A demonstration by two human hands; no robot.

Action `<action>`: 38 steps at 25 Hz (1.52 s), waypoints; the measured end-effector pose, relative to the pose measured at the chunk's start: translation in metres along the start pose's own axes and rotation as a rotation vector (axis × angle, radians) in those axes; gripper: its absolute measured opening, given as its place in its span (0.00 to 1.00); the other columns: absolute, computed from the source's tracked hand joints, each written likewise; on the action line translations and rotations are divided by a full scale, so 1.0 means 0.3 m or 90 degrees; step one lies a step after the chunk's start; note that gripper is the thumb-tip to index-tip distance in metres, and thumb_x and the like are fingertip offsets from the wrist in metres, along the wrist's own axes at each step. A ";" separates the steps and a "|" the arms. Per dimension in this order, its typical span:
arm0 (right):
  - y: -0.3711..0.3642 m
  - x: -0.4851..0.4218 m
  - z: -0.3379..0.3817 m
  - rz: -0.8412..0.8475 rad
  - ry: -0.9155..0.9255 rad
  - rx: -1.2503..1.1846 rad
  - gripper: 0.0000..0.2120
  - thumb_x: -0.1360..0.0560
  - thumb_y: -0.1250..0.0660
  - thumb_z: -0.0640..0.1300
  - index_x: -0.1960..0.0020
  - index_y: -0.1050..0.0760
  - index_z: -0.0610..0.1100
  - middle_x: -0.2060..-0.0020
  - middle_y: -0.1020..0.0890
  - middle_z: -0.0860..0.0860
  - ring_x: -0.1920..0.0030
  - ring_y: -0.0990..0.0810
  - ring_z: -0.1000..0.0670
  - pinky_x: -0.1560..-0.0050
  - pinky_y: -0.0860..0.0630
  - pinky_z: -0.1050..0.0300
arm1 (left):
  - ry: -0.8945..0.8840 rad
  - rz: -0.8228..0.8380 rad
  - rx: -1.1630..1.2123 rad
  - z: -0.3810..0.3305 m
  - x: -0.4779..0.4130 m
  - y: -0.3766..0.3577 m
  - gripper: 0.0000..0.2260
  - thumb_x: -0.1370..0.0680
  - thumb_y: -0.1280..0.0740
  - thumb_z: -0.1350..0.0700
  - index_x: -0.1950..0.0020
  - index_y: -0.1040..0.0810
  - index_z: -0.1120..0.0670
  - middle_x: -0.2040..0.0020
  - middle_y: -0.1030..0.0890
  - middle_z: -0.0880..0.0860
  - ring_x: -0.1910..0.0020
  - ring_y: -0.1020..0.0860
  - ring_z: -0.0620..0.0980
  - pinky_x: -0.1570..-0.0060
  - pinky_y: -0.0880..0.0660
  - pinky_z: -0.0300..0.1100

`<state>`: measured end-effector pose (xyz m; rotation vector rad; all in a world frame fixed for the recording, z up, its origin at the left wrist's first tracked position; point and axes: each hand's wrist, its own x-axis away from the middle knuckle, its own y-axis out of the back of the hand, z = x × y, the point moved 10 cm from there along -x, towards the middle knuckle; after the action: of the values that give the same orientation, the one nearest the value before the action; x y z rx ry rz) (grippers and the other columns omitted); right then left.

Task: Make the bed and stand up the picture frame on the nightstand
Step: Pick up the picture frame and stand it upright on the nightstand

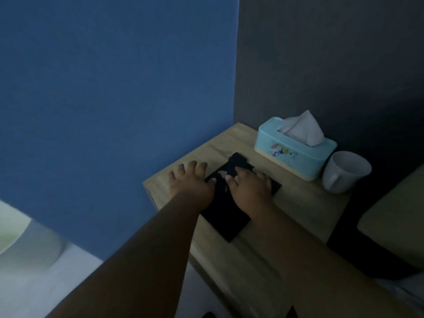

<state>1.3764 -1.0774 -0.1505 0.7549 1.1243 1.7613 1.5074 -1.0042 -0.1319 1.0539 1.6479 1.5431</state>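
A black picture frame (223, 216) lies flat, back side up, on the wooden nightstand (305, 210). My left hand (190, 180) rests at the frame's left edge, fingers spread on the wood and thumb touching the frame. Over the frame's upper part sits my right hand (251, 187), fingers laid on the black stand flap. Neither hand has lifted the frame. A corner of the bed with a pale pillow (394, 221) shows at the right edge.
A light blue tissue box (296, 150) and a white cup (344, 173) stand at the back right of the nightstand. The blue wall meets a dark wall behind. A pale rounded object (25, 239) sits low on the left.
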 end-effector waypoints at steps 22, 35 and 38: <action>-0.148 0.121 -0.129 0.198 0.347 0.167 0.47 0.37 0.63 0.74 0.23 0.56 0.52 0.23 0.54 0.56 0.29 0.63 0.58 0.31 0.67 0.59 | 0.211 0.111 0.415 0.153 -0.165 -0.198 0.23 0.21 0.42 0.41 0.40 0.23 0.58 0.42 0.21 0.60 0.44 0.23 0.59 0.40 0.27 0.54; 0.167 0.088 -0.123 -0.163 0.083 -0.515 0.15 0.20 0.44 0.51 0.51 0.21 0.47 0.57 0.17 0.44 0.55 0.19 0.47 0.53 0.26 0.56 | 0.168 0.185 1.231 -0.040 -0.131 0.052 0.22 0.19 0.47 0.41 0.36 0.26 0.54 0.45 0.23 0.56 0.47 0.24 0.53 0.39 0.29 0.52; 0.180 0.058 -0.106 -0.175 0.018 -0.603 0.14 0.20 0.44 0.50 0.57 0.22 0.47 0.63 0.18 0.49 0.59 0.20 0.51 0.56 0.27 0.63 | 0.048 0.266 1.133 -0.199 -0.080 0.040 0.21 0.19 0.49 0.43 0.32 0.29 0.52 0.37 0.25 0.51 0.40 0.26 0.51 0.38 0.31 0.51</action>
<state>1.3234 -1.0839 -0.1133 -0.0076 0.2825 1.7897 1.4683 -1.0541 -0.1153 2.1864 2.8886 -0.2027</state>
